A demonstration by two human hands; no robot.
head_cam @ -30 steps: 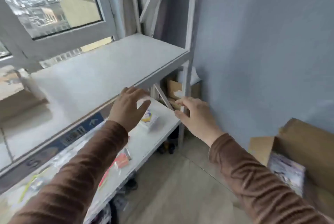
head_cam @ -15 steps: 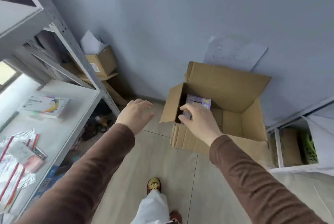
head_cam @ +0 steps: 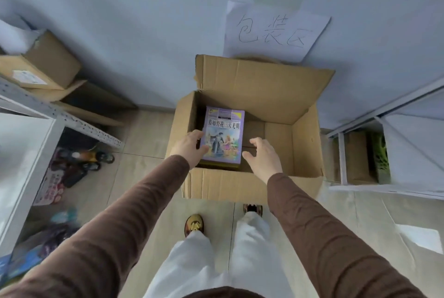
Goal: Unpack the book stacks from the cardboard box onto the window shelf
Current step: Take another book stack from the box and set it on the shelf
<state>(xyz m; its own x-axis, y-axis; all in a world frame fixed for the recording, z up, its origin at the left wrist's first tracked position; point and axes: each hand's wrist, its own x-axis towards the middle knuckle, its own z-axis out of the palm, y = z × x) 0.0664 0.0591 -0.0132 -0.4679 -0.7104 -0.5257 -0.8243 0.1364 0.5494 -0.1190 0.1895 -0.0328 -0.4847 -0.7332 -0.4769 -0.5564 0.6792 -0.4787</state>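
An open cardboard box (head_cam: 240, 183) stands on the floor against the blue wall, straight ahead of my feet. Inside, at its left side, is a stack of books (head_cam: 224, 134) with a purple illustrated cover on top. My left hand (head_cam: 188, 147) reaches into the box and touches the stack's left edge, the thumb lying on the cover's corner. My right hand (head_cam: 263, 156) hovers just right of the stack with fingers spread, holding nothing. The right part of the box floor is bare cardboard. A white shelf board (head_cam: 21, 153) shows at the left edge.
A perforated metal shelf frame (head_cam: 72, 121) juts out at left, with cardboard boxes (head_cam: 45, 64) behind it and clutter on the floor beneath. Another white rack (head_cam: 389, 187) stands right of the box. A handwritten paper sign (head_cam: 276, 33) is taped to the wall.
My view swung from the window shelf round to the box. Both hands went from the shelf down into the box, the left one reaching the book stack.
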